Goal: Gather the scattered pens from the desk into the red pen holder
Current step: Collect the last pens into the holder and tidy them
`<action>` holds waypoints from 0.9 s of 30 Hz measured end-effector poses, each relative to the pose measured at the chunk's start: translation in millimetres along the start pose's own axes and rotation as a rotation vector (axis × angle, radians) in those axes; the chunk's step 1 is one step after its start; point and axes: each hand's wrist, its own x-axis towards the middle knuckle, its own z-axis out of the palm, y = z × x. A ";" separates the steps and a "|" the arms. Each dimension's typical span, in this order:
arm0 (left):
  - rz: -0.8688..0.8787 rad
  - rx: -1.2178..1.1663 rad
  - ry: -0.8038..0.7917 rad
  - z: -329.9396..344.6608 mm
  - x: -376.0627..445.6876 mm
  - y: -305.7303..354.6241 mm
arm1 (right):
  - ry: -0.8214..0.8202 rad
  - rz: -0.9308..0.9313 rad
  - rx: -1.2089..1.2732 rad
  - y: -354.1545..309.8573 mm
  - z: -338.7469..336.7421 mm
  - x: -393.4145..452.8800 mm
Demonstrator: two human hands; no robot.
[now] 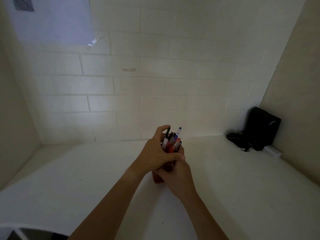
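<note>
The red pen holder [157, 178] stands on the white desk [86, 179], mostly hidden behind both hands. Several pens [172, 139] stick up out of its top, among them a blue-capped one [179, 131] and a dark green one [167, 132]. My left hand [155, 153] wraps around the upper part of the holder from the left, with its fingertips up by the pens. Lower down and to the right, my right hand [178, 177] clasps the holder's body. No loose pens show on the desk.
A black device with cables [258, 130] sits in the back right corner, a white flat item [272, 151] beside it. A brick wall closes the back, side panels close left and right. A sheet of paper [52, 19] hangs on the wall, upper left.
</note>
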 end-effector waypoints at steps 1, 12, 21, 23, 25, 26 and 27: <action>0.006 -0.017 0.013 1.3 0.4 0.0 | 0.002 -0.002 -0.014 -0.7 0.0 0.3; -0.005 -0.222 0.216 6.4 -4.6 -10.3 | -0.008 0.008 -0.089 -4.5 1.6 -1.5; -0.100 -0.301 0.175 7.7 -15.7 -20.9 | -0.003 0.038 -0.028 -8.1 -1.3 -3.2; -0.093 -0.311 0.187 7.7 -20.4 -24.2 | -0.001 0.038 -0.014 -8.6 -1.7 -3.6; -0.103 -0.376 0.160 10.6 -26.6 -26.3 | 0.010 0.035 -0.011 -7.2 -1.3 -4.3; -0.116 -0.407 0.150 12.9 -29.4 -27.5 | 0.018 0.036 -0.015 -6.1 -0.7 -4.5; -0.127 -0.433 0.153 15.3 -31.9 -27.2 | 0.026 0.039 -0.023 -5.8 -0.3 -4.9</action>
